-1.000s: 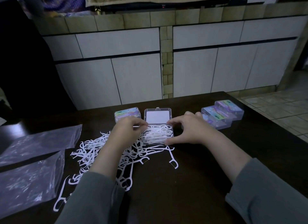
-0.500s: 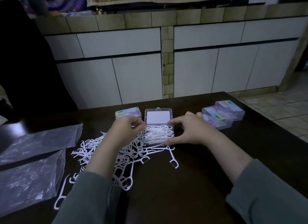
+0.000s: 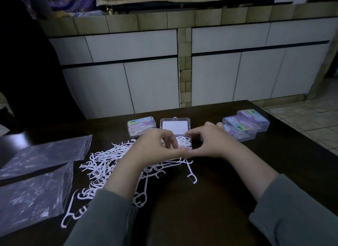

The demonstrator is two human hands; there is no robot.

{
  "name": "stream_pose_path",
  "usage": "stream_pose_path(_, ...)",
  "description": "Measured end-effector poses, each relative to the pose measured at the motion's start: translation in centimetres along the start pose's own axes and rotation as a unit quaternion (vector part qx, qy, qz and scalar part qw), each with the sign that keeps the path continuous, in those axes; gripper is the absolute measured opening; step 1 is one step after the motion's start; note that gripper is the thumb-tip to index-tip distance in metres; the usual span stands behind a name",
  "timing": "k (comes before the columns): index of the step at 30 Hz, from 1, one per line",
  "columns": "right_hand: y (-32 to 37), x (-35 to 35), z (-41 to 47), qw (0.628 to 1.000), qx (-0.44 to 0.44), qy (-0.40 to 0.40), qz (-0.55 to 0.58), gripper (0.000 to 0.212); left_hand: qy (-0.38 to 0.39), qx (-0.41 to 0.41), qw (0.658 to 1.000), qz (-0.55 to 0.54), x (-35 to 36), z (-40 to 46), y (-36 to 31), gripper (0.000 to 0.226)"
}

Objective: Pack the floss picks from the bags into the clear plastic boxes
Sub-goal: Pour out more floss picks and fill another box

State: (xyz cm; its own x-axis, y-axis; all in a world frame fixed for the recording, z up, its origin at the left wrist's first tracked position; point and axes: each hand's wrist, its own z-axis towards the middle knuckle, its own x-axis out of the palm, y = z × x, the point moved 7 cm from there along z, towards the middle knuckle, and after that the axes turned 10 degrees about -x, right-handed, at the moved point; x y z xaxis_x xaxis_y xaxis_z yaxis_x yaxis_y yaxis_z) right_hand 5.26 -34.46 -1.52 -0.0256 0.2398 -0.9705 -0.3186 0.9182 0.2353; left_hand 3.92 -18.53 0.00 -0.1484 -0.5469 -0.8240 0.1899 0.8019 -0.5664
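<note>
An open clear plastic box (image 3: 188, 121) sits mid-table with its lid tipped back, and white floss picks (image 3: 184, 142) fill its base. My left hand (image 3: 152, 147) reaches over the box from the left, fingers curled down onto the picks inside and thumb along the front edge. My right hand (image 3: 214, 143) grips the box from the right, with its thumb at the front meeting my left thumb and its fingers behind. A loose pile of floss picks (image 3: 104, 163) spreads over the table left of and under my left forearm.
A closed filled box (image 3: 141, 128) stands left of the open one, and two more closed boxes (image 3: 246, 126) are at the right. Two flat clear bags (image 3: 45, 154) (image 3: 33, 196) lie at the left. The dark table (image 3: 219, 200) ends before white cabinets.
My left hand has moved right, from the box's left side to over the picks inside. Both thumbs have come together at the front edge. The right hand stays on the box.
</note>
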Motion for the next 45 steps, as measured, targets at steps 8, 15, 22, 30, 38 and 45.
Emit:
stream_pose_path(8,0.1,0.0,-0.2,1.000,0.009,0.000,-0.003,0.085,0.009,0.000,0.998,0.066,-0.2,0.3,0.3,0.014)
stream_pose_path(15,0.3,0.0,-0.3,1.000,0.010,-0.003,-0.002,0.083,-0.051,0.043,0.995,0.079,-0.7,1.3,1.3,0.014)
stream_pose_path(22,0.1,0.4,-0.4,1.000,0.004,-0.014,-0.005,0.086,-0.147,-0.027,0.988,-0.034,-1.8,2.3,4.0,0.019)
stream_pose_path(30,1.4,0.4,-0.8,0.998,-0.037,-0.051,0.031,0.094,-0.136,-0.089,0.956,-0.244,-1.4,2.4,4.9,0.056)
stream_pose_path(38,1.4,0.6,-0.9,0.995,-0.030,-0.062,0.067,0.096,-0.146,0.018,0.976,-0.162,-3.3,0.9,4.6,0.012)
stream_pose_path(45,2.1,0.0,-1.3,0.993,-0.086,-0.077,-0.003,0.070,-0.092,0.104,0.988,-0.071,-2.3,-0.1,4.0,0.021)
